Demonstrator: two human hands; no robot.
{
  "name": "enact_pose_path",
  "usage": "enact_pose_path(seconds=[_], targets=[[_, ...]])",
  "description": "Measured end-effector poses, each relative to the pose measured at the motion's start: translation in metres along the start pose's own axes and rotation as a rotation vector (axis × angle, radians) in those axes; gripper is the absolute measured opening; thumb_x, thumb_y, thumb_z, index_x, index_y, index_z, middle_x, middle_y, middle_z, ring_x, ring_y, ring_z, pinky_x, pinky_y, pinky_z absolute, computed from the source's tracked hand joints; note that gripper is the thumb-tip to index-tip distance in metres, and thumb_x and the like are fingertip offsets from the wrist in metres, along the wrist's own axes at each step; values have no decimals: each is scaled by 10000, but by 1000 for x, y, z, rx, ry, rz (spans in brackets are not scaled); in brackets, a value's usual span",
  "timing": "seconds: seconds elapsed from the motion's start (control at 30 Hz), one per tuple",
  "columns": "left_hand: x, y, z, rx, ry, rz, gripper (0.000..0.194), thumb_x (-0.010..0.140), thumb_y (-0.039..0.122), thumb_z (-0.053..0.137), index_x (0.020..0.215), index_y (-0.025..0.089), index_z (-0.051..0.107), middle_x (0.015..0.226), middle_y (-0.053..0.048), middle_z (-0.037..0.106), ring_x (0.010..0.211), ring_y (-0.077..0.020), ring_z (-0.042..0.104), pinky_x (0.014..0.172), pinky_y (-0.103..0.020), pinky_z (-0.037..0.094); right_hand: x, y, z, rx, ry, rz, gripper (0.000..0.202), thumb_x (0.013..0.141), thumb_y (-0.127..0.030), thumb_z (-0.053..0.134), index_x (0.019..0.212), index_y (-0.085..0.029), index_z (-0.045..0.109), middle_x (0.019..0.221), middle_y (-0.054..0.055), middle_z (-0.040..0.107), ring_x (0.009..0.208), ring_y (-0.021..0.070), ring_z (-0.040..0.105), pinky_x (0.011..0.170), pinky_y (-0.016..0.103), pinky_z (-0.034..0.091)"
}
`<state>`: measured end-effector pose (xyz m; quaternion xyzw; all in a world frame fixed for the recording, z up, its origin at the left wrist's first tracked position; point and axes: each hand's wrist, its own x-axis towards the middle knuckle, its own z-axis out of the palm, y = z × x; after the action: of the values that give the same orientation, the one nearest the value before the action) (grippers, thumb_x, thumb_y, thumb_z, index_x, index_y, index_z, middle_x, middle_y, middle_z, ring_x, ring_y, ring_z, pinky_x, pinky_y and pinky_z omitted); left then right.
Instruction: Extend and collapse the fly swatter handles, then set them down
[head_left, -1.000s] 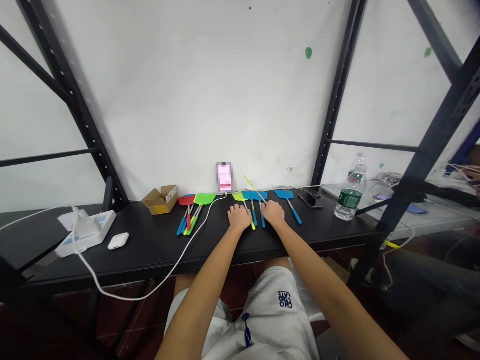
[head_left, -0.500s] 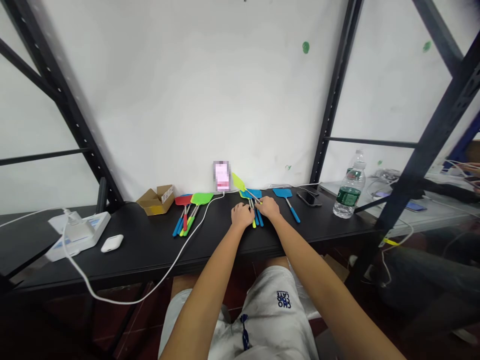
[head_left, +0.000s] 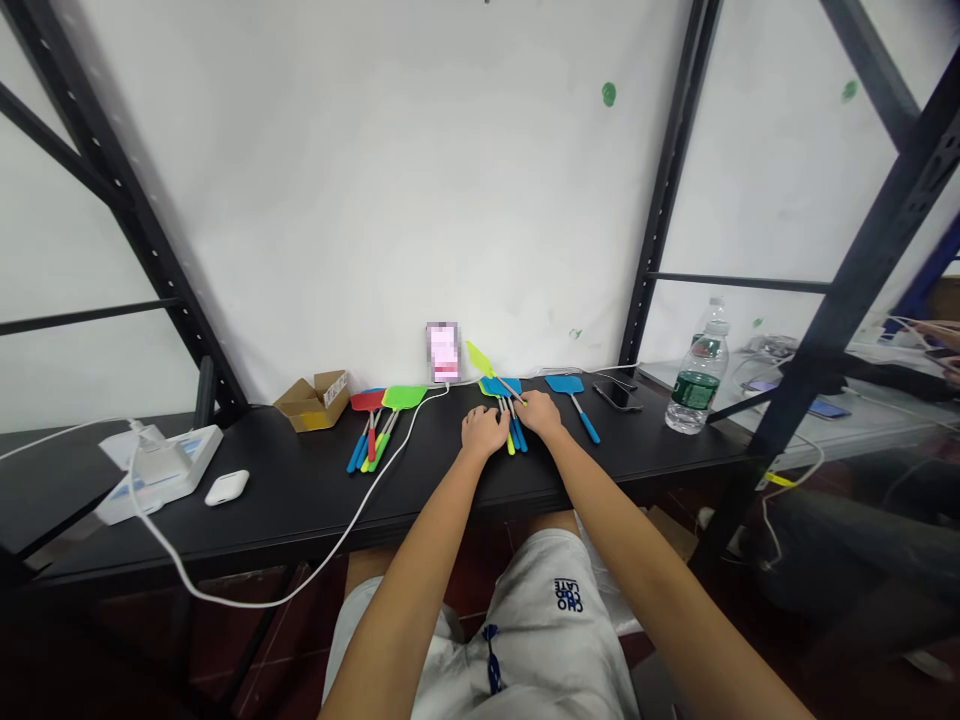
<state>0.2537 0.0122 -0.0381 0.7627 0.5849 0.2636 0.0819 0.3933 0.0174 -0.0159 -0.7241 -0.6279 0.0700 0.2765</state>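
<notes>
My right hand is closed around the handle of a yellow-green fly swatter, its head tilted up and to the left. Below that swatter lies a pile with a blue fly swatter on top and several blue and yellow-green handles side by side. My left hand lies on the table at the left edge of this pile, fingers forward and holding nothing. A single blue fly swatter lies to the right. Further left is another group with a red fly swatter and a green fly swatter.
A lit phone leans against the wall, its white cable looping across the black table. An open cardboard box, an earbud case and a power strip are left. A dark phone and water bottles are right.
The yellow-green swatter in my right hand has shifted slightly, its head a little further right and up. Both hands stay in nearly the same place.
</notes>
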Motion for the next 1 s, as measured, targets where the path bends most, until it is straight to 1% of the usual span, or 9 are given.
enact_pose_path(seconds=[0.13, 0.23, 0.3, 0.47, 0.63, 0.73, 0.83, 0.9, 1.0], targets=[[-14, -1, -15, -43, -40, 2, 445, 913, 463, 412, 1109, 131, 634, 1189, -173, 629, 1172, -283, 539, 980, -369, 376, -19, -5, -11, 48, 126, 19, 347, 928, -385, 428, 945, -173, 703, 987, 133, 701, 966, 235, 635, 779, 262, 424], [-37, -10, -34, -138, -109, 26, 435, 896, 464, 465, 1150, 141, 608, 1195, -143, 647, 1117, -240, 593, 925, -307, 433, -39, -8, -22, 146, 192, -74, 373, 945, -376, 378, 915, -180, 694, 917, 104, 709, 880, 212, 637, 721, 249, 405], [-59, -19, -49, -380, -174, 22, 434, 869, 456, 533, 1164, 143, 595, 1242, -146, 628, 1146, -241, 585, 962, -319, 426, -55, -12, -28, 215, 192, -182, 347, 930, -363, 403, 850, -186, 690, 836, 71, 708, 794, 193, 628, 679, 244, 391], [-105, -46, -74, -917, -202, -54, 385, 854, 478, 577, 1057, 154, 622, 1096, -127, 696, 1067, -224, 637, 958, -356, 458, -90, -34, -31, 378, 65, -412, 258, 871, -353, 511, 764, -188, 677, 645, 9, 651, 612, 147, 571, 602, 239, 376], [-111, -63, -79, -1216, -68, -63, 436, 813, 480, 643, 1053, 117, 608, 1023, -151, 700, 930, -212, 676, 876, -369, 516, -110, -57, -10, 512, -47, -426, 202, 820, -338, 575, 731, -179, 663, 620, 2, 624, 561, 127, 529, 542, 232, 358], [-110, -67, -79, -1213, -115, -35, 447, 825, 503, 616, 1049, 117, 624, 972, -133, 700, 798, -178, 672, 740, -322, 538, -118, -65, 9, 592, -96, -408, 189, 815, -324, 574, 743, -174, 664, 628, 3, 625, 565, 124, 531, 540, 229, 362], [-111, -68, -78, -1113, -125, 43, 423, 834, 520, 584, 964, 123, 651, 803, -74, 675, 670, -149, 627, 575, -259, 498, -124, -71, 24, 603, -1, -384, 201, 799, -346, 598, 729, -174, 677, 671, 14, 626, 604, 128, 532, 569, 233, 368], [-113, -67, -76, -1030, -103, 81, 403, 841, 517, 563, 884, 129, 660, 687, -38, 626, 616, -141, 593, 530, -243, 468, -127, -74, 28, 553, 68, -368, 217, 782, -358, 617, 679, -176, 674, 627, 7, 587, 587, 124, 499, 567, 235, 350], [-115, -66, -76, -956, -58, 90, 383, 850, 498, 537, 770, 138, 643, 632, -17, 582, 590, -129, 554, 539, -240, 453, -131, -77, 27, 536, 4, -388, 233, 788, -347, 602, 629, -180, 639, 491, -35, 484, 481, 101, 405, 509, 232, 295]])
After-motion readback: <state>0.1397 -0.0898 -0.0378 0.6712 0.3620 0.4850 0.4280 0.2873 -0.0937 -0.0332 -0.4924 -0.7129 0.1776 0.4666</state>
